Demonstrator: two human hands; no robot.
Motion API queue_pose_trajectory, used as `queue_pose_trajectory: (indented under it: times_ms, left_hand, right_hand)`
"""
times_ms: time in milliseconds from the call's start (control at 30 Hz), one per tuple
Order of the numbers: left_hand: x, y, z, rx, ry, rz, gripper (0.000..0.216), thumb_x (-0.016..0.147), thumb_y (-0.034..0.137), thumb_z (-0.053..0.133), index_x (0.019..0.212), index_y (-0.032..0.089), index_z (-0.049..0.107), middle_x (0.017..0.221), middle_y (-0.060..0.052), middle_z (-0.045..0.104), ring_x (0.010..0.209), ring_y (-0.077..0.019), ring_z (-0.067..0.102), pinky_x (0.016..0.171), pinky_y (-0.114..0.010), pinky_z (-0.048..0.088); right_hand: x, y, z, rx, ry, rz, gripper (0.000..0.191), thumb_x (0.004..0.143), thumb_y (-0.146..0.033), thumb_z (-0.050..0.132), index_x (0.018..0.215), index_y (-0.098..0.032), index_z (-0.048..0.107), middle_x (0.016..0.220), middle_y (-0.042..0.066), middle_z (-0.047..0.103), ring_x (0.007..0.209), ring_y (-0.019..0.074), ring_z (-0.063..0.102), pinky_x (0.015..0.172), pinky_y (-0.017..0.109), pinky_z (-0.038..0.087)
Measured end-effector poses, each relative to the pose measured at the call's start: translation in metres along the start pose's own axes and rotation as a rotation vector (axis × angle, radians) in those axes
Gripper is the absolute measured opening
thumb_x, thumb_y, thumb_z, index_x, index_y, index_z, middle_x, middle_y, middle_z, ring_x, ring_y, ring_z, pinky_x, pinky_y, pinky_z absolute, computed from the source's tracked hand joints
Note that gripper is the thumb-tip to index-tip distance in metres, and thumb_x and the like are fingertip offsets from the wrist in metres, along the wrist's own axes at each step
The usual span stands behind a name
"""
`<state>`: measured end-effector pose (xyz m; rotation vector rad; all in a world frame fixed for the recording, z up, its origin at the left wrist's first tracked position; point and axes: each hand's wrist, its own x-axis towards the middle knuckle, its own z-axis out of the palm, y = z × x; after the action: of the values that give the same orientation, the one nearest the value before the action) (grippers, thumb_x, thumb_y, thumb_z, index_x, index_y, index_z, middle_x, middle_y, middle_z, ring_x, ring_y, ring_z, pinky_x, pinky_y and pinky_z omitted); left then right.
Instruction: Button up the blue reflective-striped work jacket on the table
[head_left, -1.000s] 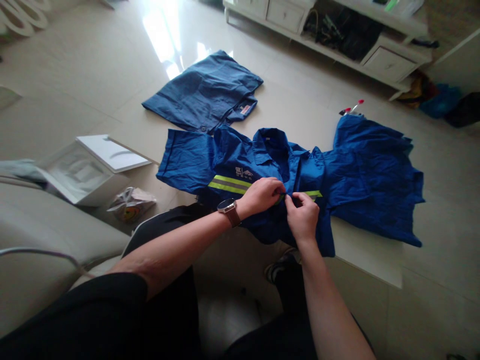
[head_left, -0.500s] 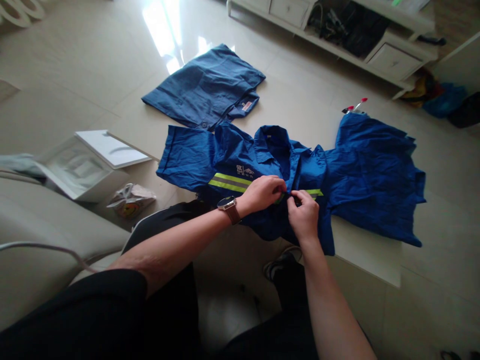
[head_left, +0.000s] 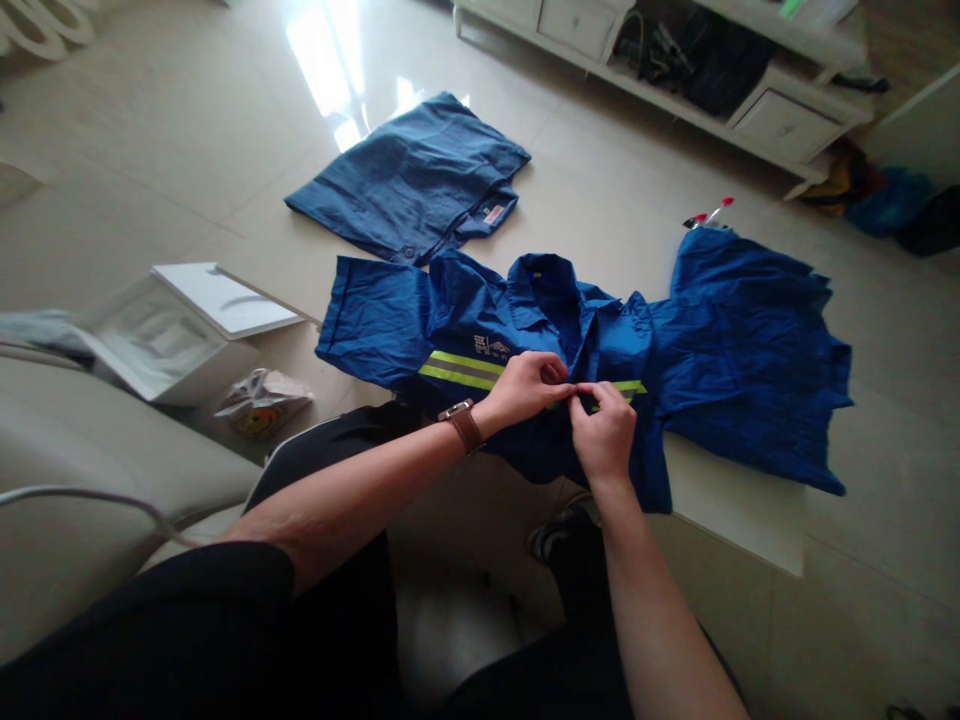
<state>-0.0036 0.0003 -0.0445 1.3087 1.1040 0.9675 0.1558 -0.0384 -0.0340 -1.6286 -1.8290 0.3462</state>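
A blue work jacket (head_left: 480, 300) with a collar, a white chest logo and yellow-and-grey reflective strips lies spread in front of me. My left hand (head_left: 529, 385), a watch on its wrist, pinches the jacket's front edge below the collar. My right hand (head_left: 604, 425) pinches the same front opening from the other side, its fingertips meeting the left ones. Whatever small part sits between the fingertips is hidden. Right of the jacket lies more blue clothing (head_left: 750, 360), overlapping its sleeve. Beyond the jacket a folded, duller blue garment (head_left: 420, 170) rests on the floor.
On the left stand a white box (head_left: 217, 300) with its lid raised, a clear plastic packet (head_left: 262, 400) and a pale sofa (head_left: 97, 470). A white cabinet (head_left: 577, 25) lines the far side. Red-capped items (head_left: 712, 212) poke out behind the right-hand clothing.
My right hand has shifted slightly left, and its fingertips now press closer against those of my left hand at the jacket front. The clothes have stayed in place.
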Motion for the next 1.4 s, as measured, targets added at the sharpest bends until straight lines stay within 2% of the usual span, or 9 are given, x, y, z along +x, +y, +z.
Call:
queue_pose_trajectory:
  times_ms: [200,500,1000,1400]
  left_hand:
    - [0.003,-0.006,0.001,-0.024,0.070,-0.081,0.010,0.075,0.022,0.078,0.076,0.013,0.073,0.073,-0.003,0.071,0.070,-0.0120,0.062,0.063,-0.022,0.044]
    - [0.003,0.000,0.006,-0.369,0.155,-0.298,0.010,0.068,0.010,0.077,0.066,0.012,0.067,0.063,0.000,0.065,0.060,-0.0085,0.058,0.061,-0.022,0.044]
    - [-0.001,0.000,0.013,-0.599,0.200,-0.397,0.021,0.064,0.011,0.078,0.063,0.014,0.057,0.061,0.004,0.058,0.058,-0.0063,0.052,0.063,-0.023,0.042]
    - [-0.004,0.009,0.012,-0.799,0.228,-0.533,0.026,0.062,-0.002,0.076,0.073,0.015,0.059,0.067,0.003,0.060,0.067,-0.0086,0.061,0.072,-0.025,0.051]
  right_hand:
    - [0.000,-0.003,0.001,-0.012,0.022,-0.031,0.011,0.090,-0.023,0.062,0.086,-0.019,0.071,0.086,0.007,0.071,0.082,0.0223,0.066,0.080,0.035,0.050]
    - [-0.002,-0.007,-0.001,-0.025,0.018,-0.043,0.011,0.090,-0.019,0.061,0.089,-0.019,0.072,0.088,0.006,0.071,0.085,0.0218,0.066,0.081,0.035,0.050]
    - [-0.003,-0.011,0.000,-0.033,0.042,0.027,0.009,0.090,-0.024,0.063,0.087,-0.020,0.071,0.090,0.006,0.072,0.084,0.0217,0.065,0.080,0.034,0.048]
    - [-0.003,-0.009,0.000,-0.006,0.065,0.036,0.009,0.091,-0.025,0.063,0.088,-0.020,0.070,0.089,0.007,0.072,0.082,0.0214,0.064,0.079,0.034,0.048]
